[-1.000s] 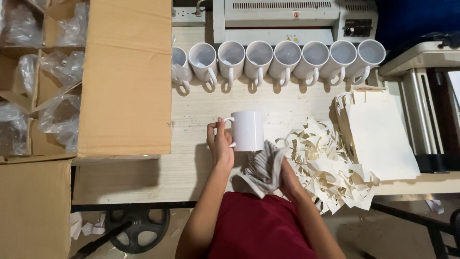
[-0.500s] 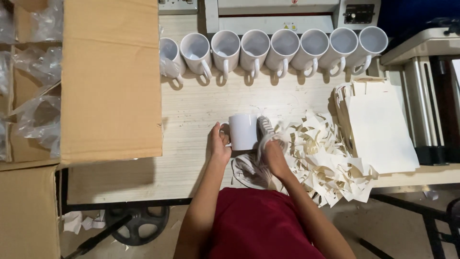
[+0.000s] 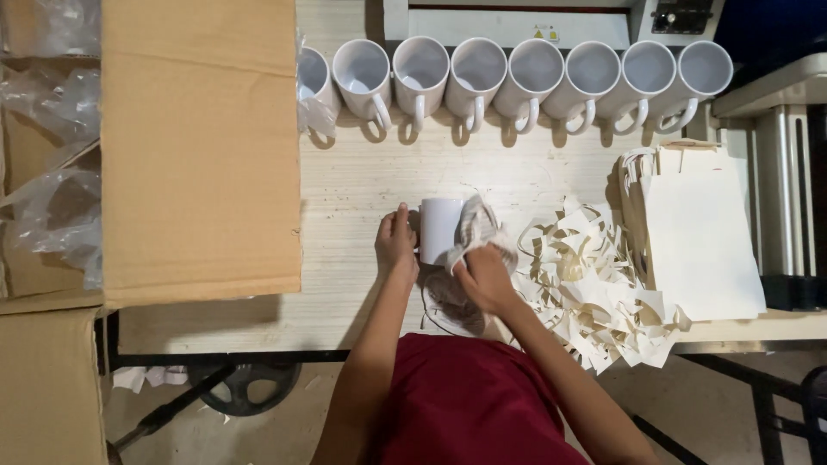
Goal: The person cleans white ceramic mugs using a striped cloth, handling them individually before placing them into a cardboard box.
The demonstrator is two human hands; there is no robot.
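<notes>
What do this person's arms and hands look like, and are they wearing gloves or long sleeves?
No gloves and no long sleeves. Both forearms are bare from the elbow down, and the left hand and right hand are uncovered, with no watch, ring or bracelet visible from the head view. The only clothing seen is a dark red top over the torso. Upper arms are mostly out of view.

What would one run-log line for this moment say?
left hand: steadies white mug | right hand: presses cloth on mug | table
</notes>
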